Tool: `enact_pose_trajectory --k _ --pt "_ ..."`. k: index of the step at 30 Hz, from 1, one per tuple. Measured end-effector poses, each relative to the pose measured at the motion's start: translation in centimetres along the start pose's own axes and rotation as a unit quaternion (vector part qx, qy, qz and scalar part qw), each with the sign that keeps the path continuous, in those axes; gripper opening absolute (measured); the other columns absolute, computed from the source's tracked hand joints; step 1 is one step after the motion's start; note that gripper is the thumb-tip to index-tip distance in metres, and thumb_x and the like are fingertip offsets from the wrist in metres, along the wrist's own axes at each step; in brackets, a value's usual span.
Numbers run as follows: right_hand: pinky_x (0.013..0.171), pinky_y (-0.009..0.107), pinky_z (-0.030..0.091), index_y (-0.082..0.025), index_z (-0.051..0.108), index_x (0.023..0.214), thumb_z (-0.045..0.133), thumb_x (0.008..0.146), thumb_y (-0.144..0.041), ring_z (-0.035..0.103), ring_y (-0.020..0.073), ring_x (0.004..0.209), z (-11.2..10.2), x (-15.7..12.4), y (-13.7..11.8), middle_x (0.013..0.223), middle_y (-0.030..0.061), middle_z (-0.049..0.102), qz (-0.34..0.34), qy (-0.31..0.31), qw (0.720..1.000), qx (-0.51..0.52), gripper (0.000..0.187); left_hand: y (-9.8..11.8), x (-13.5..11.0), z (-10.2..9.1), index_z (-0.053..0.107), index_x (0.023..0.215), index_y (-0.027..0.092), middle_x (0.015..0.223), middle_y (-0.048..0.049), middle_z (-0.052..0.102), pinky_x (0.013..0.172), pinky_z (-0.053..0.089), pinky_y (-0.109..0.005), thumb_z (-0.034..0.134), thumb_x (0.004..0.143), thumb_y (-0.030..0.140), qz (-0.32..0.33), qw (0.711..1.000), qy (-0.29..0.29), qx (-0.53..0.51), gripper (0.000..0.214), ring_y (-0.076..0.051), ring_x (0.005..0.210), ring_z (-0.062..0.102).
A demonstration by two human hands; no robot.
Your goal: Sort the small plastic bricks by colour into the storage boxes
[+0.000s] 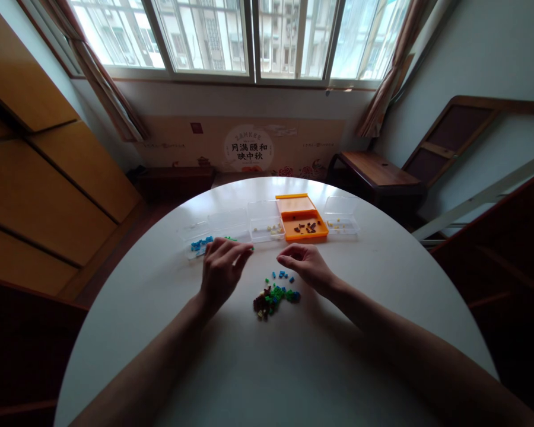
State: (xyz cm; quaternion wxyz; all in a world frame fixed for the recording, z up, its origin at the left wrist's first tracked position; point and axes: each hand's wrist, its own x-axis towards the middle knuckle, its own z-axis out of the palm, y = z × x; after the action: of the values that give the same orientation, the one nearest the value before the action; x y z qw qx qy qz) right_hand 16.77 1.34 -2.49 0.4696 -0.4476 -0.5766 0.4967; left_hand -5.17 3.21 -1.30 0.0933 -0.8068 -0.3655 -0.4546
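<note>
A small pile of tiny building bricks [273, 296], green, blue and brown, lies on the round white table [293, 367] between my hands. My left hand [221, 270] hovers just left of the pile, fingers curled, with a small green brick pinched at its fingertips near the clear boxes. My right hand [305, 264] is right of the pile, thumb and fingers pinched together; whether a brick sits between them is too small to tell. Several loose blue bricks [281, 275] lie just above the pile.
A row of small boxes stands beyond my hands: a clear box with blue bricks [199, 244], two more clear boxes [262, 222], an orange box [303, 220] holding brown pieces, a clear box [342, 216] at right. Wooden furniture surrounds the table.
</note>
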Motion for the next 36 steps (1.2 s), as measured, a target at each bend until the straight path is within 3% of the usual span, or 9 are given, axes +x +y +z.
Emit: enact_pose_trajectory --k 3,6,11,16,21,28,32,36 --pt "0.056 0.024 0.04 -0.015 0.069 0.079 0.07 0.074 -0.035 0.05 0.0105 0.058 -0.7 0.0 0.6 0.071 0.0021 0.065 0.001 0.03 0.998 -0.055 0.02 -2.5 -0.2 0.1 0.071 0.091 0.021 0.078 -0.0026 0.069 0.075 0.044 -0.033 0.061 0.087 0.027 -0.083 0.993 0.063 0.047 0.012 -0.018 0.075 0.054" --pt "0.056 0.024 0.039 -0.016 0.07 0.08 0.067 0.076 -0.029 0.046 0.0094 0.056 -1.0 -0.1 1.0 0.071 0.0011 0.064 -0.021 0.037 0.99 -0.138 0.014 -4.2 -0.3 0.2 0.072 0.097 0.018 0.082 -0.0045 0.07 0.076 0.045 -0.033 0.057 0.089 0.029 -0.145 0.983 0.074 0.081 0.021 -0.02 0.076 0.055" --pt "0.063 0.024 0.042 -0.018 0.072 0.089 0.064 0.08 -0.021 0.051 0.0103 0.063 -1.0 -0.6 1.0 0.084 0.0027 0.065 -0.075 0.013 0.956 -0.285 0.012 -4.0 -0.1 0.0 0.071 0.103 0.014 0.086 -0.0061 0.07 0.076 0.047 -0.032 0.053 0.089 0.028 -0.194 0.975 0.085 0.062 0.026 -0.019 0.074 0.056" --pt "0.073 0.026 0.044 -0.018 0.072 0.089 0.058 0.084 -0.013 0.058 0.0139 0.077 -0.9 -1.2 0.5 0.089 0.0055 0.064 -0.124 -0.054 0.926 -0.353 0.015 -2.4 0.3 -0.2 0.071 0.096 0.016 0.082 -0.0045 0.069 0.077 0.047 -0.032 0.056 0.088 0.027 -0.168 0.982 0.084 0.036 0.02 -0.018 0.077 0.057" --pt "0.069 0.023 0.044 -0.015 0.071 0.084 0.059 0.082 -0.008 0.059 0.0125 0.073 -0.6 -1.7 -0.4 0.084 0.0047 0.065 -0.138 -0.107 0.924 -0.34 0.015 -1.4 0.5 -0.2 0.07 0.095 0.018 0.082 -0.0036 0.068 0.077 0.047 -0.032 0.057 0.088 0.025 -0.129 0.989 0.07 0.013 0.017 -0.018 0.078 0.056" --pt "0.076 0.026 0.045 -0.018 0.07 0.101 0.061 0.083 -0.012 0.059 0.0146 0.08 0.4 -1.2 -0.1 0.092 0.0061 0.064 -0.204 -0.096 0.905 -0.361 0.021 -0.3 0.5 0.0 0.069 0.093 0.019 0.081 -0.0031 0.067 0.077 0.046 -0.033 0.058 0.087 0.02 -0.068 0.997 0.02 -0.018 0.012 -0.018 0.079 0.055" --pt "0.077 0.027 0.044 -0.021 0.072 0.09 0.062 0.082 -0.009 0.058 0.0158 0.083 1.1 -0.8 0.1 0.09 0.0048 0.064 -0.227 -0.132 0.882 -0.391 0.018 0.2 0.2 0.2 0.068 0.094 0.019 0.082 -0.0031 0.066 0.077 0.047 -0.034 0.058 0.087 0.018 -0.027 0.999 -0.011 -0.029 0.012 -0.017 0.078 0.055" --pt "0.075 0.027 0.043 -0.019 0.071 0.08 0.063 0.08 -0.009 0.056 0.0152 0.08 1.6 -0.6 0.0 0.085 0.0039 0.062 -0.209 -0.12 0.891 -0.385 0.013 0.5 0.1 0.3 0.067 0.094 0.02 0.082 -0.0028 0.066 0.076 0.047 -0.034 0.059 0.086 0.016 0.005 0.999 -0.027 -0.038 0.012 -0.018 0.08 0.055"
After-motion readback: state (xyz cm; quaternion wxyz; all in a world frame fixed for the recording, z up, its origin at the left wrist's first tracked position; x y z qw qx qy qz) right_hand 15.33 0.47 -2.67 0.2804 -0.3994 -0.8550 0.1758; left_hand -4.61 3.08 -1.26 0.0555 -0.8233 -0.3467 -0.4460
